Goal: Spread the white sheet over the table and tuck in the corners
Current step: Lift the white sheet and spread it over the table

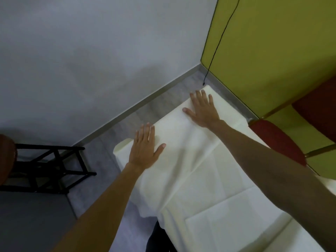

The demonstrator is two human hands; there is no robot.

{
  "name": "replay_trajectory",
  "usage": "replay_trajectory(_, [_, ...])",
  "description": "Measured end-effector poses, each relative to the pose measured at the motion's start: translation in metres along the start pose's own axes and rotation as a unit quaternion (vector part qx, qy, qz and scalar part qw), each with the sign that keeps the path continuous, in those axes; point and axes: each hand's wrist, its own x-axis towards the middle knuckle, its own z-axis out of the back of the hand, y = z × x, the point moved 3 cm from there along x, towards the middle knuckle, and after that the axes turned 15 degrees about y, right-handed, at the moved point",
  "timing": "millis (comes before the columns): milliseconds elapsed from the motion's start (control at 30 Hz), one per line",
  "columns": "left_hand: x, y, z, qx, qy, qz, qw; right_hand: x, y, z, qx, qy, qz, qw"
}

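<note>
The white sheet (209,179) lies over the table and shows fold creases running across it. It hangs over the near left edge. My left hand (145,148) presses flat on the sheet near the far left corner, fingers straight and spread. At the far right corner my right hand (203,108) rests flat on the sheet, fingers spread toward the far edge. Both arms reach forward across the table top. The table itself is hidden under the sheet.
A black frame stand (49,170) is on the grey floor to the left. A yellow-green wall panel (272,51) with a hanging black cord (218,42) stands behind the table. A red chair seat (276,140) sits close at the right. A grey wall is ahead.
</note>
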Motion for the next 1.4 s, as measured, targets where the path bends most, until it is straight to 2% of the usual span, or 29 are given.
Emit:
replay_trajectory(233, [0.001,-0.093,0.046,0.081,0.046,-0.166,0.982,-0.148,-0.042,-0.016,0.135,-0.039,-0.158,0.977])
replay_trajectory(400, [0.003,-0.178,0.07,0.158,0.061,-0.299,0.939,-0.256,-0.08,-0.024,0.188,-0.081,-0.271,0.941])
replay_trajectory(533, [-0.011,-0.238,0.074,0.185,0.055,-0.361,0.912,-0.336,-0.1,-0.043,0.216,-0.117,-0.349,0.904])
replay_trajectory(700, [-0.049,-0.297,0.045,0.234,0.085,-0.441,0.862,-0.436,-0.108,-0.099,0.256,-0.156,-0.424,0.854])
replay_trajectory(833, [-0.069,-0.315,0.022,0.26,0.098,-0.465,0.84,-0.475,-0.095,-0.135,0.286,-0.143,-0.45,0.834])
replay_trajectory(967, [-0.108,-0.358,-0.009,0.305,0.101,-0.516,0.794,-0.537,-0.074,-0.183,0.331,-0.148,-0.486,0.795])
replay_trajectory(1167, [-0.163,-0.41,-0.049,0.333,0.085,-0.555,0.757,-0.605,-0.038,-0.251,0.393,-0.156,-0.535,0.731])
replay_trajectory(1300, [-0.203,-0.437,-0.077,0.34,0.085,-0.585,0.731,-0.639,-0.015,-0.292,0.395,-0.161,-0.572,0.7])
replay_trajectory(1400, [-0.224,-0.45,-0.104,0.366,0.093,-0.608,0.698,-0.657,0.004,-0.32,0.396,-0.164,-0.599,0.676])
